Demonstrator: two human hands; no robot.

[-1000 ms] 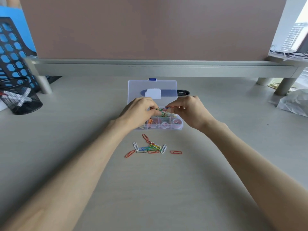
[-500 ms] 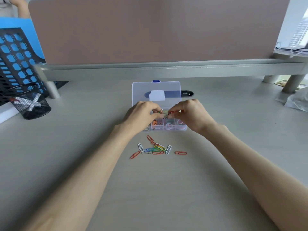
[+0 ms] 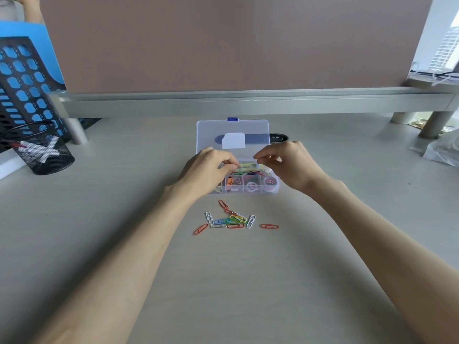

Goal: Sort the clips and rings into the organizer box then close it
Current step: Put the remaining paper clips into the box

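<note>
Left hand [image 3: 208, 171] and right hand [image 3: 288, 165] had drawn apart over the organizer box [image 3: 248, 191]. Half a second earlier they met above its middle with a tangle of coloured clips between them. Now that bundle of clips [image 3: 246, 172] lay in the box's rear row, so one batch looked delivered. The left hand's fingers were curled down at the left end of that row, against the clips; whether they still pinched one I could not tell. The right hand hovered just above the right end with thumb and forefinger tips brought together, and whether anything sat between them was too small to make out.

The sorting was far from done. The loose paper clips [image 3: 231, 220] still lay in a small heap on the table [image 3: 248, 281], just in front of the box, between the forearms. Pink and white rings [image 3: 269, 182] already sat in the front compartments.

The box lay with its long axis running left to right across the table and its open side up. Its lid [image 3: 255, 129] stood raised at the far edge, leaning back, with the blue latch [image 3: 232, 119] uppermost — closing would mean swinging it toward the person. The heaped clips pointed every way, while one red clip [image 3: 269, 226] apart at the right lay lengthwise left to right.
</note>
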